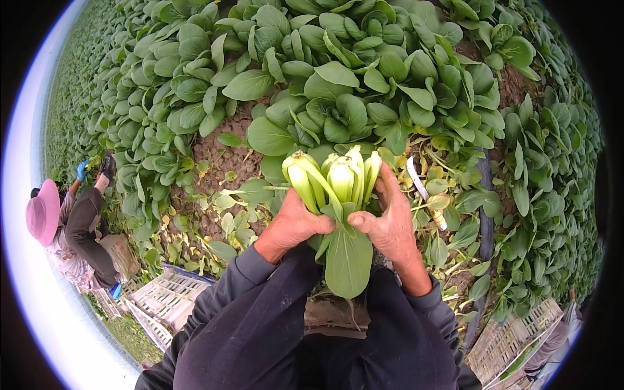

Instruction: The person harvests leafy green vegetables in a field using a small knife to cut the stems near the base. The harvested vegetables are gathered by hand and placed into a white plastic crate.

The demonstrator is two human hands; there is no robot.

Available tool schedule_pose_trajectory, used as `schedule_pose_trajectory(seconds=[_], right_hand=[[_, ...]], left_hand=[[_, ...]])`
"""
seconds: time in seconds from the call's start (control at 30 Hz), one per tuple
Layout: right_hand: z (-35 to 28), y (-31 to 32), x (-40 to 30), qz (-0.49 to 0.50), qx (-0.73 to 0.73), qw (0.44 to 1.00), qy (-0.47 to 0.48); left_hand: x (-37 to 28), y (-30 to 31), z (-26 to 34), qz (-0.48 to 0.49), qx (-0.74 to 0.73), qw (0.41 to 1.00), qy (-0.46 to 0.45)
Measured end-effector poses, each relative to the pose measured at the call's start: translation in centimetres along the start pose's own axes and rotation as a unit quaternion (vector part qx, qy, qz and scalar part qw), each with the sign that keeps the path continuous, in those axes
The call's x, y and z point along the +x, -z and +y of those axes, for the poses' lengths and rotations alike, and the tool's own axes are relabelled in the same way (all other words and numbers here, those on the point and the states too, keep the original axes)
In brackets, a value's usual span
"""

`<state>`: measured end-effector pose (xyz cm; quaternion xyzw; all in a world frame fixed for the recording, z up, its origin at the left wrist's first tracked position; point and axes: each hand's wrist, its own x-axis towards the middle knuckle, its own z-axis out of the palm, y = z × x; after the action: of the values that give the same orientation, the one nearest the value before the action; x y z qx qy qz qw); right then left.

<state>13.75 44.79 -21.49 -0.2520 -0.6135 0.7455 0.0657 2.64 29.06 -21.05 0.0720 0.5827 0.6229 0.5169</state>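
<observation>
Between my two hands is a bunch of bok choy (345, 178), its pale cut stem ends turned up and away from me and its leaves hanging down over my knees. My left hand (297, 222) is closed around the left side of the bunch, thumb across the stalks. Around the right side curls my right hand (392, 217), with its thumb near the middle. The fingers behind the stalks are partly hidden. A harvesting knife (417, 179) with a curved blade and a yellowish handle lies on the leaf litter to the right of my right hand.
Growing bok choy (336, 117) stands ahead and on both sides. Loose leaves (236, 226) litter the soil. A black irrigation hose (486, 209) runs along the right. Plastic crates (165, 300) lie at lower left, another crate (519, 336) at lower right. A person in a pink hat (44, 212) crouches far left; another is partly visible lower right.
</observation>
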Motion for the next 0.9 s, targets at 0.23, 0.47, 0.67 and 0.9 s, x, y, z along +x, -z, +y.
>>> schedule_pose_trajectory(seconds=[0.23,0.47,0.67,0.9], right_hand=[[0.9,-0.3,1.1,0.002,0.187,0.98,-0.071],[1.3,-0.9,0.0,-0.045,0.101,0.994,0.006],[-1.3,-0.9,0.6,-0.008,0.129,0.99,0.055],[-8.2,-2.2,1.4,-0.008,-0.015,0.983,0.183]], left_hand=[[-0.7,-0.6,2.5,-0.021,0.108,0.993,0.049],[-1.3,0.5,3.4,-0.12,0.234,0.965,0.009],[-2.5,1.6,4.6,-0.169,0.17,0.965,-0.107],[-4.1,-2.8,10.4,0.014,-0.055,0.993,-0.102]])
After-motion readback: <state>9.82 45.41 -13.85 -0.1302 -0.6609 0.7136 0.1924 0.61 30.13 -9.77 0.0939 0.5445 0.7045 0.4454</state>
